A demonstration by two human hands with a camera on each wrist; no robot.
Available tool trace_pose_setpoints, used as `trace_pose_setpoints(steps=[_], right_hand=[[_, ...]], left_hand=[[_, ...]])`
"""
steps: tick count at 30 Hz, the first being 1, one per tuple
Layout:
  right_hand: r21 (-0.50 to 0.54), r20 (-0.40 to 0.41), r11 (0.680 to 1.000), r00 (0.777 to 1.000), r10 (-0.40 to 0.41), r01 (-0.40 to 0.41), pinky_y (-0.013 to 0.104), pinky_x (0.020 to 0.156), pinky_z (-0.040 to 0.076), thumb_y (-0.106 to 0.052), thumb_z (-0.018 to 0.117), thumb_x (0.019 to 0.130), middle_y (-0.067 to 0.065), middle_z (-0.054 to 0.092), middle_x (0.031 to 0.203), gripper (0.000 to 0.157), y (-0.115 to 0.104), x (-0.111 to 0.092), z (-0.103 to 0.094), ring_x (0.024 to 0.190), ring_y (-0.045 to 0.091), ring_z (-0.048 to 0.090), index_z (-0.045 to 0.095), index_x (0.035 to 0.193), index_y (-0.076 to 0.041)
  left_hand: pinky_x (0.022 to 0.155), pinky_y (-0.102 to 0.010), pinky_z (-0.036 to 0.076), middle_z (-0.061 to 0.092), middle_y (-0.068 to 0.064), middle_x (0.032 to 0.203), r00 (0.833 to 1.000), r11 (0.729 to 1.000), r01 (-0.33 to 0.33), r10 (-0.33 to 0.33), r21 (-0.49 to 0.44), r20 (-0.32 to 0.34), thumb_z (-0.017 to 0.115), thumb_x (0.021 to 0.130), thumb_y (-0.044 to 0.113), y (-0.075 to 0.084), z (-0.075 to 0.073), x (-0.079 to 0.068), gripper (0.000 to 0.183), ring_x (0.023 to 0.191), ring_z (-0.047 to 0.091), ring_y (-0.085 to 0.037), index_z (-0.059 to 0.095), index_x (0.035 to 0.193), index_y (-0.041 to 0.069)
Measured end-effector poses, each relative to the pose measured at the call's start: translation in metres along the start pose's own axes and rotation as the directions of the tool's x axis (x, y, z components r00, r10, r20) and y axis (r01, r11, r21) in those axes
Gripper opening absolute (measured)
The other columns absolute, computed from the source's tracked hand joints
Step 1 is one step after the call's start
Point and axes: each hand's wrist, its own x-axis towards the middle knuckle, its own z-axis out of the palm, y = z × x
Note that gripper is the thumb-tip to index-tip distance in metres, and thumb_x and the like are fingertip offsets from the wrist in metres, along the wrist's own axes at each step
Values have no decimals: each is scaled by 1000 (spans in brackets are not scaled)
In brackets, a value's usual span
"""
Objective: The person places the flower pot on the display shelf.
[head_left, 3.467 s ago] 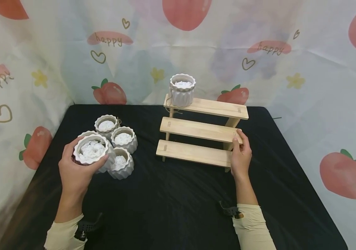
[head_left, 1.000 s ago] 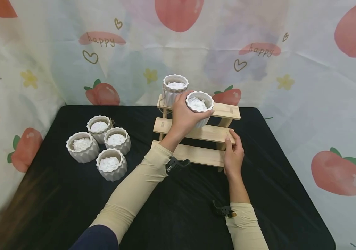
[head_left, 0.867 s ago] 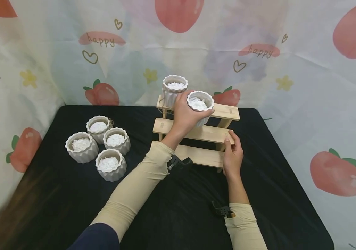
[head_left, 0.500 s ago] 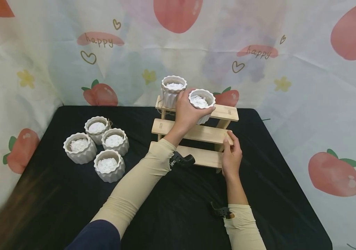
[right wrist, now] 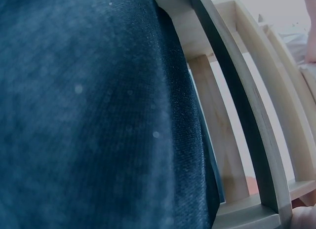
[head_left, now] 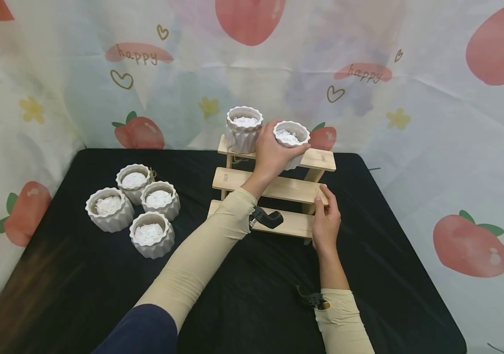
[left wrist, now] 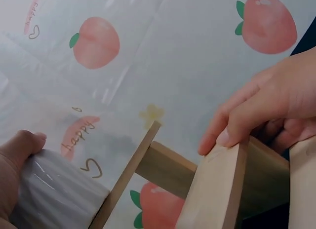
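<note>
Apparent placement: left hand (head_left: 271,153) grips fluted white ceramic pot (head_left: 301,132) at top of tiered pale-wood stand (head_left: 320,159) (right hand (head_left: 327,222) pinches its middle shelf (head_left: 286,189)); level seating due.

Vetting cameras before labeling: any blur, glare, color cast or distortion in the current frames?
Head: pots and wooden stand read clearly; brownish haze on the black cloth, lower left. Left wrist: dim, slightly soft, pale glare streaks on the held pot. Right wrist: blue cast, soft-focus cloth filling much of the frame, stand's boards look bowed.
</note>
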Motion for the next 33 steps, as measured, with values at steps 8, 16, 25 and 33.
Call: trace_pose_setpoints(steps=[8,16,25,33], right_hand=[[2,-3,1000,1000,-3,3,38,107,40,-30,54,110,-3,43,159,40,0,0,1,134,18,49,56,149,-21],[1,-3,1000,1000,-1,1,38,109,39,-30,54,109,-10,42,158,40,-1,2,2,137,16,47,57,149,-22],[-8,-5,1000,1000,5,-5,38,108,40,-30,54,109,-4,42,160,40,-3,0,2,136,18,48,56,149,-22],[-5,-10,1000,1000,5,-5,37,108,40,-29,54,109,-4,42,160,39,0,0,1,136,17,48,57,148,-22]], left_hand=[[99,-27,42,54,-10,136,993,996,38,-46,79,105,94,75,38,6,-2,12,93,122,52,-20,47,147,4],[99,-26,41,50,-10,137,989,995,36,-49,90,142,93,78,38,3,-2,22,94,123,50,-19,44,149,3],[100,-22,40,50,-10,137,983,998,42,-49,47,174,92,79,36,-2,-2,29,90,124,50,-19,43,149,5],[101,-23,39,50,-10,139,982,999,51,-49,-6,182,92,80,33,-5,1,30,91,125,49,-19,42,150,4]])
